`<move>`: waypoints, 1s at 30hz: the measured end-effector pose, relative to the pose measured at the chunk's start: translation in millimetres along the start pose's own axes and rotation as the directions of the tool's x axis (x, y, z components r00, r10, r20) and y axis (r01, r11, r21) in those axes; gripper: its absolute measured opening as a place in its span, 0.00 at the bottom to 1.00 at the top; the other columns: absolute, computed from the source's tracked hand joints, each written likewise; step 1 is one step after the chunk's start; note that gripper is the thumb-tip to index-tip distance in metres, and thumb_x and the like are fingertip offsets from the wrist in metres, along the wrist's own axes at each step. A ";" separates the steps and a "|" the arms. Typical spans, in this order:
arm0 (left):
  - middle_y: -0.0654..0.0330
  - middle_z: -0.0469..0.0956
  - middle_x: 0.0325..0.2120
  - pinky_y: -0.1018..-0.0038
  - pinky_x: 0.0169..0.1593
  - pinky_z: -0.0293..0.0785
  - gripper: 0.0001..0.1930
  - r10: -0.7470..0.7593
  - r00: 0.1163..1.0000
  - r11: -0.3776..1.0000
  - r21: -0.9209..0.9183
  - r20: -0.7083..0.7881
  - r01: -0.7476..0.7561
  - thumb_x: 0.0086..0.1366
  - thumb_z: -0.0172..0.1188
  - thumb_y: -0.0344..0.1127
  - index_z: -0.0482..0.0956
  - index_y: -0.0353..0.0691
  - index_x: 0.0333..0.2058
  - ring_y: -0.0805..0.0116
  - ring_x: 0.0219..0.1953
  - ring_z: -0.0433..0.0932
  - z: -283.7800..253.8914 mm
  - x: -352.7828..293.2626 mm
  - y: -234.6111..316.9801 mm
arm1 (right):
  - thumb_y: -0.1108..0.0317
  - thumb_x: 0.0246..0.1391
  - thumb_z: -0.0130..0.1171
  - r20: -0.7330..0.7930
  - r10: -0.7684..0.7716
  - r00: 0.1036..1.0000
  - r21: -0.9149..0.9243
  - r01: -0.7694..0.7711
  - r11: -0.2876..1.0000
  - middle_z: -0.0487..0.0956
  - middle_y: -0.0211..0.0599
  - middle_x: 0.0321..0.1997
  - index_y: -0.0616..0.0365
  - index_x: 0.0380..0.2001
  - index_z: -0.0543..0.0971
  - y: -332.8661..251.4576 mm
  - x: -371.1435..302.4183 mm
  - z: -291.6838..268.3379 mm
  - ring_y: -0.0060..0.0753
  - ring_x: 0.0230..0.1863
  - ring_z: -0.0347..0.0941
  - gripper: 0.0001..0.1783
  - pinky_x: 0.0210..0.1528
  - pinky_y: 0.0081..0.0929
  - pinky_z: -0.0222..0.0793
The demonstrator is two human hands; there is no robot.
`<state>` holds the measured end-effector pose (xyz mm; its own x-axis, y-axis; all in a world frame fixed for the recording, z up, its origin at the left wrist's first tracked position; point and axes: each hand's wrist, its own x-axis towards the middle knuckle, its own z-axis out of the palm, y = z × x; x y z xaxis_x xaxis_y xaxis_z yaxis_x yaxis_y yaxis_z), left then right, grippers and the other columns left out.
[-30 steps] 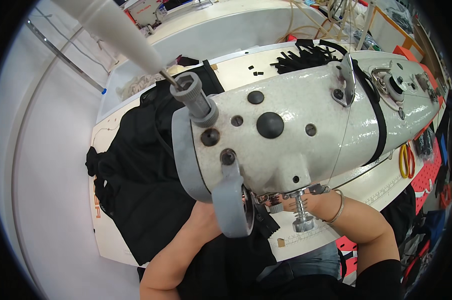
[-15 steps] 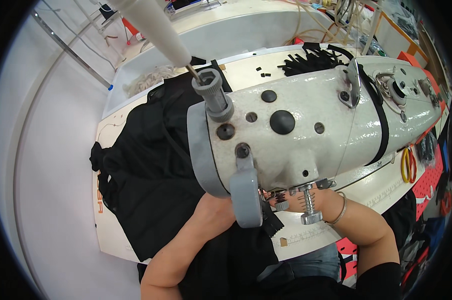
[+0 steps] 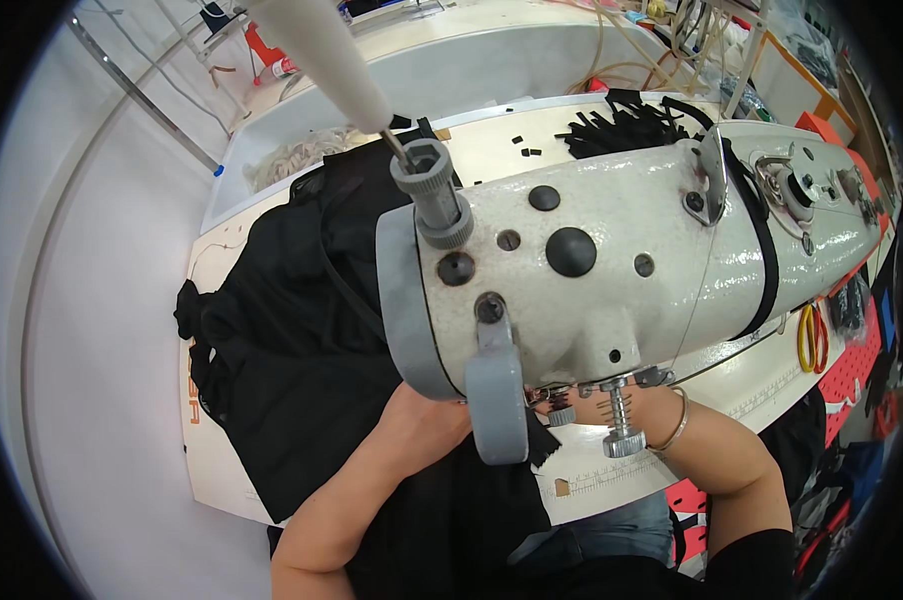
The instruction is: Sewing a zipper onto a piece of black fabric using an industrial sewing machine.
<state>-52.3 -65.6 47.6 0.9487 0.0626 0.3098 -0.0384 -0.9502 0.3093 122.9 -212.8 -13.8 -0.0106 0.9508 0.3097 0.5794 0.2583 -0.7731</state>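
Note:
A white sewing machine [image 3: 602, 310] fills the middle of the view, its grey front end over the work area. Black fabric [image 3: 292, 370] spreads across the table to its left and hangs over the front edge toward my lap. My left hand [image 3: 427, 430] rests on this fabric beside the machine's front end; its fingers go under the machine head and are hidden. From the right, my right hand [image 3: 627, 408] reaches in behind the tension knob [image 3: 624, 440], a bangle on the wrist. Its fingers are hidden too. A dark zigzag-edged fabric end [image 3: 544, 445] shows between the hands.
Black strips [image 3: 627, 125] lie in a pile behind the machine, with small black scraps [image 3: 527, 152] near them. A white trough [image 3: 472, 85] runs along the back, pale threads [image 3: 302, 160] at its left. Yellow- and red-handled scissors [image 3: 814, 340] are at the right. A white wall [image 3: 102, 330] stands left.
The whole view has shifted slightly. Less of the zigzag-edged fabric end shows below the machine head. Both hands stay at nearly the same place beside the machine.

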 end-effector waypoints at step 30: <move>0.57 0.75 0.45 0.64 0.54 0.70 0.17 0.092 0.995 0.977 0.193 -0.028 -0.085 0.54 0.60 0.32 0.76 0.43 0.45 0.56 0.50 0.73 -3.5 7.6 -14.2 | 0.57 0.48 0.53 0.066 -0.035 0.997 -0.556 0.066 0.829 0.65 0.39 0.65 0.45 0.61 0.66 -6.7 9.4 -11.1 0.48 0.66 0.59 0.33 0.69 0.47 0.50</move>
<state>-45.6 -50.6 48.7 0.9320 -0.0168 0.3620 -0.0577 -0.9931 0.1024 128.0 -207.5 0.4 -0.0849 0.9502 0.2997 0.9323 0.1819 -0.3127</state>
